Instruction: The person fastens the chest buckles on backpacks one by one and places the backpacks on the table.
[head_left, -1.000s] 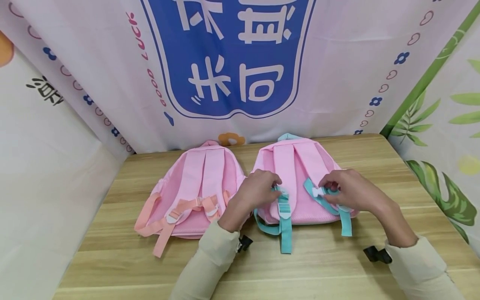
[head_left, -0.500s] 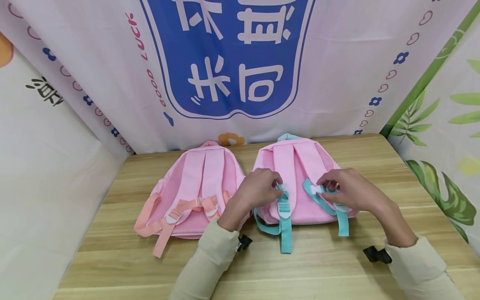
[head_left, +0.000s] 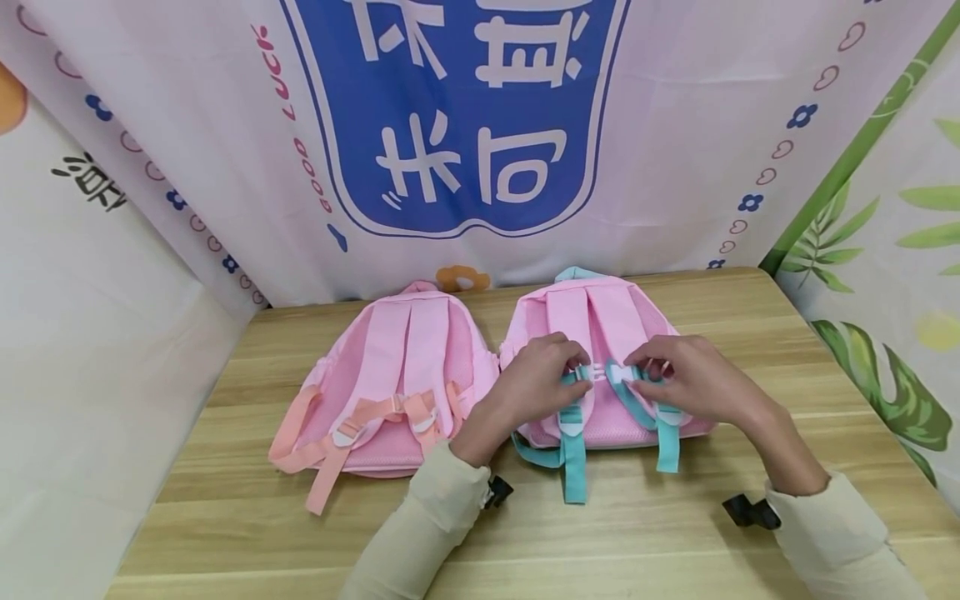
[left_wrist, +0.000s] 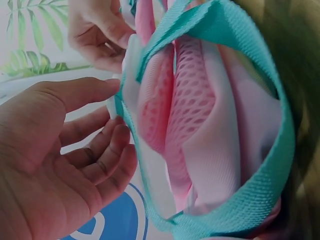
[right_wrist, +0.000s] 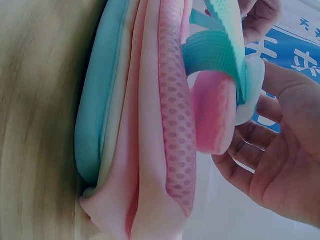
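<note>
A pink backpack with teal straps lies back-side up on the table. My left hand pinches the pronged half of a white buckle by its teal strap, thumb and fingertips at its left end. Facing it, the white socket half is pinched by my right hand. The two halves sit almost end to end over the shoulder straps. In the right wrist view, thumb and fingers meet at a white plastic piece beside the teal webbing. A teal loop hangs down in the left wrist view.
A second pink backpack with peach straps lies to the left, its chest strap fastened across. Both bags rest on a wood-grain table. A printed cloth hangs behind the table's back edge.
My left hand has moved right, carrying the pronged buckle half toward the socket half. My right hand has shifted slightly left, so the gap between the halves has narrowed.
</note>
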